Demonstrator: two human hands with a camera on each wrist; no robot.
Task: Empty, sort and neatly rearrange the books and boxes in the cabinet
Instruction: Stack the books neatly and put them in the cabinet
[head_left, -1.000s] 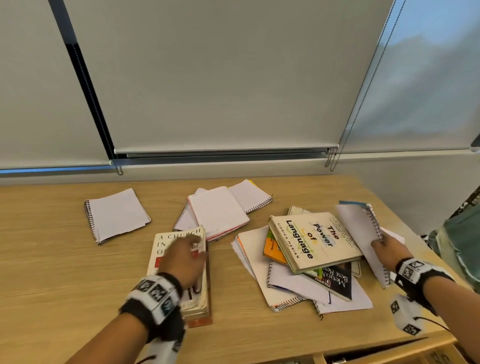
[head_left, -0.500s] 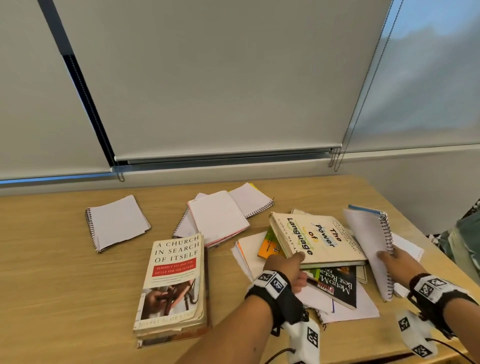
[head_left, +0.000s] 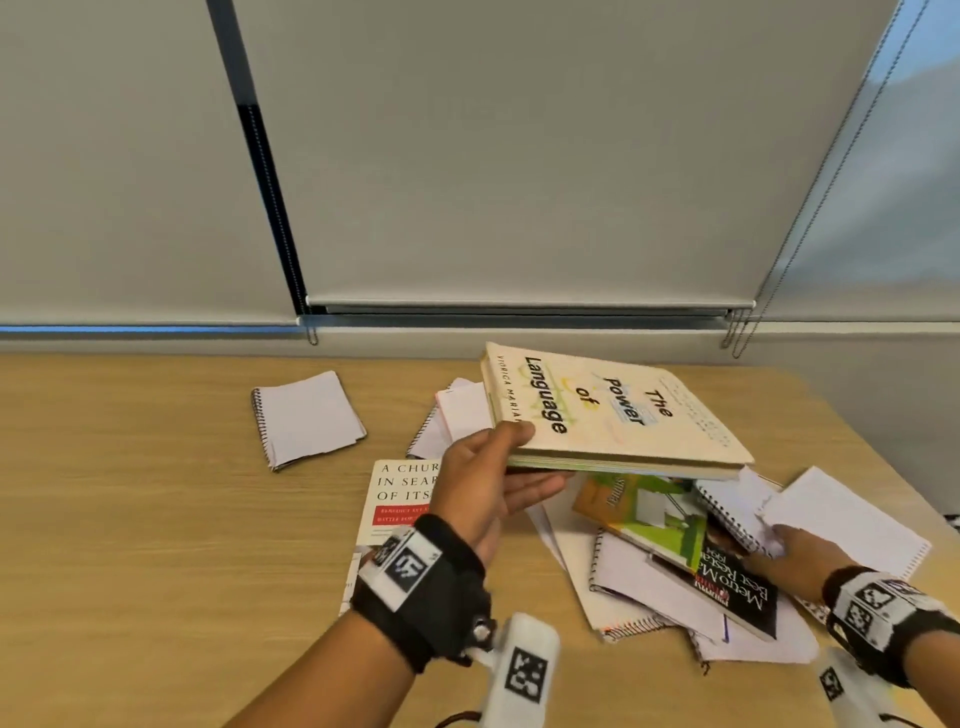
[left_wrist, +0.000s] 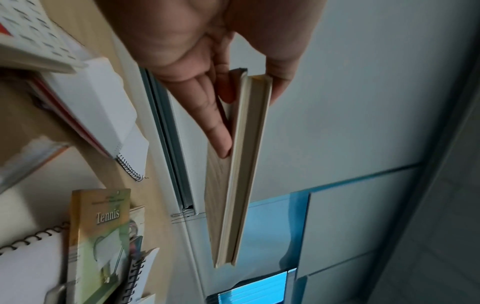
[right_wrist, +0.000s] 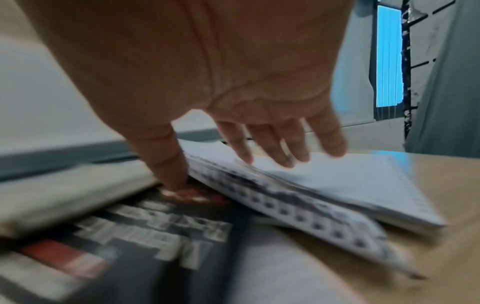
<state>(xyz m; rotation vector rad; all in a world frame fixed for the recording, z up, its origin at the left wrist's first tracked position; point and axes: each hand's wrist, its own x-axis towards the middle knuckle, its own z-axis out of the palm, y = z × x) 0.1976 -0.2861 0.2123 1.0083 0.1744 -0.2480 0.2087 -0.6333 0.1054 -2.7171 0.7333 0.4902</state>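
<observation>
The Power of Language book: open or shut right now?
Shut. The Power of Language book is held closed in the left hand, covers together in the wrist view.

"The Power of Language" book (head_left: 613, 410) in left hand (head_left: 485, 486), above scattered notebooks on wooden table (head_left: 156, 519).

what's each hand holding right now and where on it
The left hand grips The Power of Language book at its near corner, thumb on the cover, fingers beneath. The right hand holds nothing; its straight fingers lie on a spiral notebook.
</observation>
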